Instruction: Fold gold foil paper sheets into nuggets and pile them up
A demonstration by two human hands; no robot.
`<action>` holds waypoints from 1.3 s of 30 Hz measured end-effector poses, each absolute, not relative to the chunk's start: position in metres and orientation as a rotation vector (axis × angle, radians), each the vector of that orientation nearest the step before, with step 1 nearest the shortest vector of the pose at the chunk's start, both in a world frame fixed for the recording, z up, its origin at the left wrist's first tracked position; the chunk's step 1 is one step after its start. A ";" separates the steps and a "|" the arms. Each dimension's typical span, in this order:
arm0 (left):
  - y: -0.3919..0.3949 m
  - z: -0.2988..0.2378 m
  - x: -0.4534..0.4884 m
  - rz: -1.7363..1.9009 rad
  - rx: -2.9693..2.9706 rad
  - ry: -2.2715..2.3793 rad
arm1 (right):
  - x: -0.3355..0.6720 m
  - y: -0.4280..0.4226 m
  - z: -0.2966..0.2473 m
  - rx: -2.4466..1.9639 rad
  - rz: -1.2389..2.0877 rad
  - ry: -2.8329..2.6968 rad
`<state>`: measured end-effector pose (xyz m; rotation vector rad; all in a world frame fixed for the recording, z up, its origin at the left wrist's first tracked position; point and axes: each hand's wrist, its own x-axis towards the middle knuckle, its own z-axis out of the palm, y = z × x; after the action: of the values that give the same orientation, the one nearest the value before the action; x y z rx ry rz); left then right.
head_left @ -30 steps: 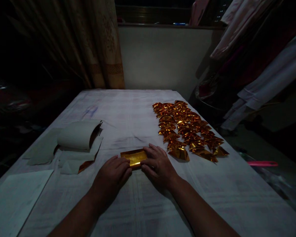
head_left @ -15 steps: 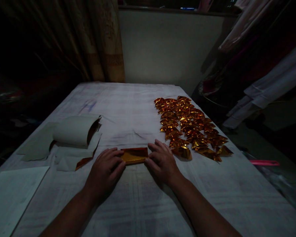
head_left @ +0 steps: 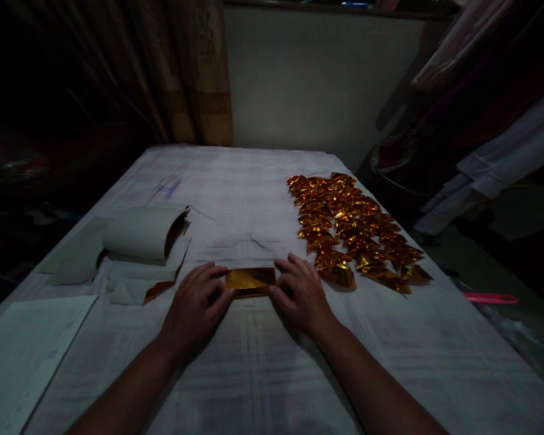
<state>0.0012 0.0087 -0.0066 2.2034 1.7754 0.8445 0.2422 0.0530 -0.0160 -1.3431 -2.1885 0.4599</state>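
A folded strip of gold foil paper (head_left: pixel 250 281) lies flat on the white cloth-covered table (head_left: pixel 263 362) in front of me. My left hand (head_left: pixel 194 308) presses on its left end with fingers curled down onto it. My right hand (head_left: pixel 301 296) holds the right end the same way, fingertips on the foil. Both hands rest on the table, palms down.
Several folded gold foil pieces (head_left: pixel 356 232) lie in rows at the right. A curled stack of pale paper sheets (head_left: pixel 140 248) with foil backing sits at the left, and a flat sheet (head_left: pixel 22 350) at the near left. A curtain (head_left: pixel 185 72) and hanging clothes (head_left: pixel 494 121) border the table.
The foil strip has been pressed flatter, and both hands with it sit slightly farther from me; my fingers have shifted along its ends.
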 end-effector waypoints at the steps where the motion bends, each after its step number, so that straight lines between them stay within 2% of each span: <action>1: 0.009 -0.007 0.001 0.843 2.202 1.776 | 0.242 0.053 -0.016 -1.350 0.461 -2.181; 39: 0.012 -0.002 0.014 0.811 2.155 1.895 | 0.232 0.047 -0.015 -1.444 0.384 -2.129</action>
<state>0.0137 0.0118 -0.0018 2.1549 1.8945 0.8106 0.2316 0.0469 -0.0150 -1.4436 -2.1289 0.3842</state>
